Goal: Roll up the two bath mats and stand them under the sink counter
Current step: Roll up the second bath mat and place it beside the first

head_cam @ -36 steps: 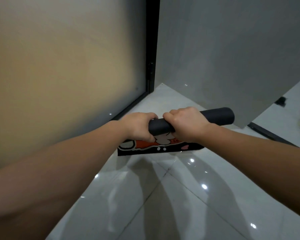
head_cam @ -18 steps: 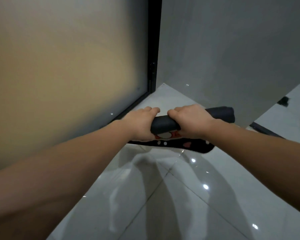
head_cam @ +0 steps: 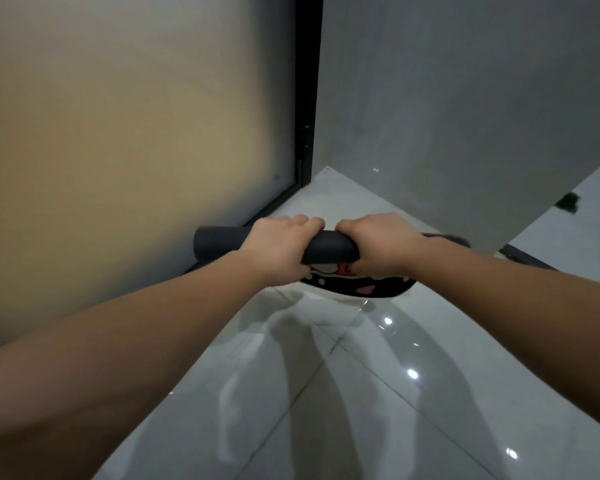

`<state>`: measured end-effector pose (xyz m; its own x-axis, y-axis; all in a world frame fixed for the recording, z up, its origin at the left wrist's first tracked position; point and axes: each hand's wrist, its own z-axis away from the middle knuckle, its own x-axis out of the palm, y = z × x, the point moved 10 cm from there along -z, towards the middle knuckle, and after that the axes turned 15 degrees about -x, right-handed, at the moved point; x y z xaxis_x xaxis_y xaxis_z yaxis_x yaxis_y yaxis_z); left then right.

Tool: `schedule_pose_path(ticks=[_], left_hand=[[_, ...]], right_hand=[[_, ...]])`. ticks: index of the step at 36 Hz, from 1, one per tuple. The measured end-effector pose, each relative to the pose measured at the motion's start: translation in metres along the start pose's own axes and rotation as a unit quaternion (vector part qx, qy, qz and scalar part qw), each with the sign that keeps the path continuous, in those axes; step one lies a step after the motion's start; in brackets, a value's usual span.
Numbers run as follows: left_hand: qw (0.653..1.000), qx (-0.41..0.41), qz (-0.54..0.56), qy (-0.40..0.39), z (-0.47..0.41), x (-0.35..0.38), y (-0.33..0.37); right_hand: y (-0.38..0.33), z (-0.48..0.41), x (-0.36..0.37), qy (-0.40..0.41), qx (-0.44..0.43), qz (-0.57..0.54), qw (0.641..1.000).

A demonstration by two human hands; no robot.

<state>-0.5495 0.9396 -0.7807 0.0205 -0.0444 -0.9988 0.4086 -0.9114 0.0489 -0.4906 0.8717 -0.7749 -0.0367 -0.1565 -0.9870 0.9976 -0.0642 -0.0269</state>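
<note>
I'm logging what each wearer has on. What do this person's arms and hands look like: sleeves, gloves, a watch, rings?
Both forearms are bare all the way to the bottom edge of the picture, with no sleeve in view. The left hand and the right hand are ungloved. No watch, band or bracelet shows at either wrist, and no ring shows on the visible fingers, though the picture is dim and a little soft.

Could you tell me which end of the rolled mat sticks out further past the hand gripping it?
The left end of the rolled mat: a long dark stretch shows beyond the left hand, while only a short tip shows past the right hand.
</note>
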Motion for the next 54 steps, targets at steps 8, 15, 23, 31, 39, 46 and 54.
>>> schedule_pose_path(ticks=[8,15,23,31,39,46,54], left_hand=[[0.991,-0.034,0.062,-0.109,0.000,0.020,-0.004],[0.995,0.048,-0.059,0.060,0.008,-0.005,0.010],[0.991,-0.030,0.065,-0.110,-0.001,0.016,-0.003],[0.997,-0.025,0.021,-0.064,0.000,0.011,-0.004],[0.998,0.024,-0.033,0.054,0.004,-0.004,0.003],[0.978,-0.046,0.097,-0.179,0.000,0.030,-0.003],[0.999,0.001,-0.015,0.038,0.003,-0.004,0.001]], right_hand=[[-0.017,0.003,-0.005,0.049,-0.065,0.115,0.990],[0.005,0.004,0.024,-0.088,0.069,-0.196,0.974],[0.000,0.001,0.003,0.008,-0.011,0.023,1.000],[0.000,-0.002,0.006,0.015,-0.019,0.018,1.000],[0.011,0.002,0.018,-0.060,0.046,-0.142,0.987],[-0.005,0.003,0.000,0.023,-0.051,0.081,0.995],[0.009,0.001,0.015,-0.040,0.028,-0.102,0.994]])
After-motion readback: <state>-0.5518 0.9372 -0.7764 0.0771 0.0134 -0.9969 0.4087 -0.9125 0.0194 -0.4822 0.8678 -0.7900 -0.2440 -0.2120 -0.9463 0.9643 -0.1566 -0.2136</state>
